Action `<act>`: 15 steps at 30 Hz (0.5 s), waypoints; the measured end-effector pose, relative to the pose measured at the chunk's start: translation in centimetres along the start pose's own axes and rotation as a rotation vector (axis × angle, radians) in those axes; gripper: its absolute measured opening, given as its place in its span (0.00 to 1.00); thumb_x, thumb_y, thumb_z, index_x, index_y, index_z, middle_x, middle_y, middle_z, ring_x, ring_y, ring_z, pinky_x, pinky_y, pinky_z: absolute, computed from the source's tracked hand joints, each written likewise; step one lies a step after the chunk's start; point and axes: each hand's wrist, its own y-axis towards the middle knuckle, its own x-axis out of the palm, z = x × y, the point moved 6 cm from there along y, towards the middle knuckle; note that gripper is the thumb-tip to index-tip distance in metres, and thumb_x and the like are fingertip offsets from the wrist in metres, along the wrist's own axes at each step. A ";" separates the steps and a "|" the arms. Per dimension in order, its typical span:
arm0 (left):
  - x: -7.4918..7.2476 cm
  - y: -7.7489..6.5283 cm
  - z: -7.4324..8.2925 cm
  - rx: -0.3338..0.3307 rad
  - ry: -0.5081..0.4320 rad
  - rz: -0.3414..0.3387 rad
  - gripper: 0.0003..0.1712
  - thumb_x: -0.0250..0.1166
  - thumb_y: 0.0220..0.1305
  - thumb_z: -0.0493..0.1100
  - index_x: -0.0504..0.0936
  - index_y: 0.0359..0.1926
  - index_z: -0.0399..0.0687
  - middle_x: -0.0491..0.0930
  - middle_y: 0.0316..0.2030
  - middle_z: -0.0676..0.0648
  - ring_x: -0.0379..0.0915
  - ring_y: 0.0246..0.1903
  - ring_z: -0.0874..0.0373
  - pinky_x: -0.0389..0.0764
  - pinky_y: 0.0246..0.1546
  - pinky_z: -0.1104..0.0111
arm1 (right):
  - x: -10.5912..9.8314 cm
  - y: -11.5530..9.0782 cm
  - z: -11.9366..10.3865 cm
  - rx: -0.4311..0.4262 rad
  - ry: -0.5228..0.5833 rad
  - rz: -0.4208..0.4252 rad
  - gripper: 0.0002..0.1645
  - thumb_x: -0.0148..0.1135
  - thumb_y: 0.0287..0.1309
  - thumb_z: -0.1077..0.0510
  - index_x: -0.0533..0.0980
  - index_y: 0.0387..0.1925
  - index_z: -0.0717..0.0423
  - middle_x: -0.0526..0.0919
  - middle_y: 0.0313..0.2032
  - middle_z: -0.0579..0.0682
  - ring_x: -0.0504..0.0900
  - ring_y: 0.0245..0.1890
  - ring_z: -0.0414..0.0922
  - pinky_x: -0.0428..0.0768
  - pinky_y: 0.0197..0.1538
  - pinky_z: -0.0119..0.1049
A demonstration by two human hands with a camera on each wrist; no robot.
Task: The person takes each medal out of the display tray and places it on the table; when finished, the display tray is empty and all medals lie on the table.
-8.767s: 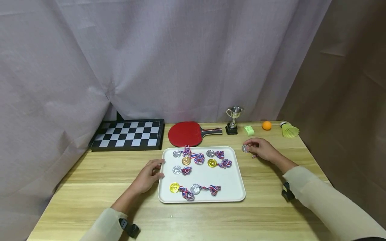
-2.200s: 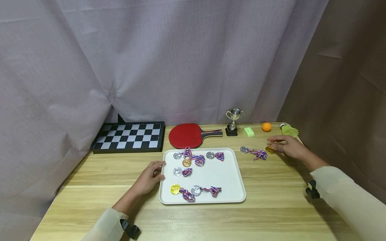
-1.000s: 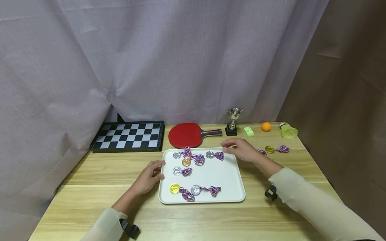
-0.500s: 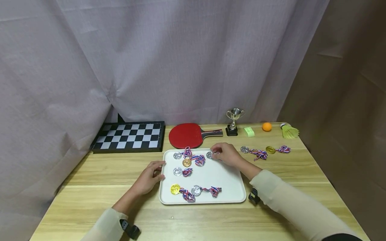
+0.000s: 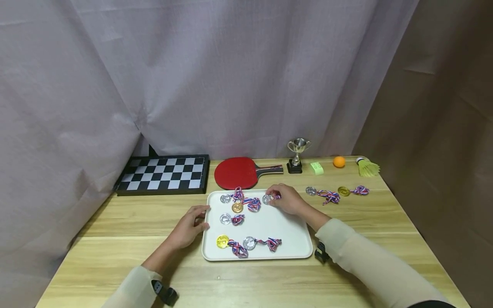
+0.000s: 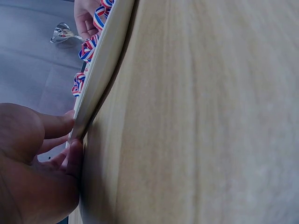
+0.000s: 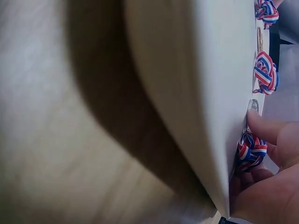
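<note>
My right hand (image 5: 286, 200) reaches over the upper right of the white tray (image 5: 286, 244) and pinches a silver medal (image 5: 267, 199) with a striped ribbon. In the right wrist view, the thumb lies on the medal's disc, beside the bunched ribbon (image 7: 252, 150). My left hand (image 5: 187, 229) rests at the tray's left edge, relaxed fingers and thumb touching its rim. Also on the tray are a bronze-toned medal (image 5: 237, 207), a gold medal (image 5: 222, 241) and several silver ones. Right of the tray, a silver medal (image 5: 310, 191) and a gold medal (image 5: 343, 191) lie in a row.
Behind the tray lie a chessboard (image 5: 165, 173) and a red table tennis bat (image 5: 236, 173). A small trophy cup (image 5: 297, 155), a green block (image 5: 317, 168), an orange ball (image 5: 339, 161) and a yellow shuttlecock (image 5: 367, 167) line the back right.
The gold medal from the tray's upper right now lies on the table beside the silver one. My right hand has come back left to the tray's silver medal. The left hand has stayed.
</note>
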 end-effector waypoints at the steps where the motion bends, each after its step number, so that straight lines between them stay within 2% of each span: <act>1: 0.0 0.0 0.0 -0.002 -0.001 0.001 0.31 0.65 0.68 0.28 0.72 0.71 0.35 0.69 0.67 0.36 0.74 0.59 0.43 0.77 0.61 0.51 | 0.0 0.0 0.0 -0.003 0.003 -0.001 0.13 0.73 0.59 0.64 0.83 0.46 0.55 0.79 0.37 0.49 0.76 0.41 0.46 0.76 0.51 0.43; 12: 0.1 0.0 0.1 0.005 0.005 0.004 0.30 0.64 0.68 0.28 0.72 0.70 0.34 0.69 0.67 0.35 0.74 0.59 0.43 0.77 0.61 0.50 | -0.1 -0.2 0.4 -0.046 0.058 -0.017 0.15 0.71 0.59 0.67 0.78 0.45 0.54 0.81 0.37 0.49 0.78 0.40 0.45 0.76 0.49 0.42; 15: 0.0 0.0 0.1 0.007 0.008 0.003 0.30 0.64 0.68 0.28 0.72 0.70 0.34 0.69 0.67 0.35 0.74 0.59 0.43 0.77 0.61 0.50 | -0.4 -0.3 0.5 -0.039 0.072 -0.013 0.15 0.70 0.60 0.67 0.78 0.46 0.54 0.82 0.39 0.50 0.79 0.41 0.46 0.78 0.51 0.44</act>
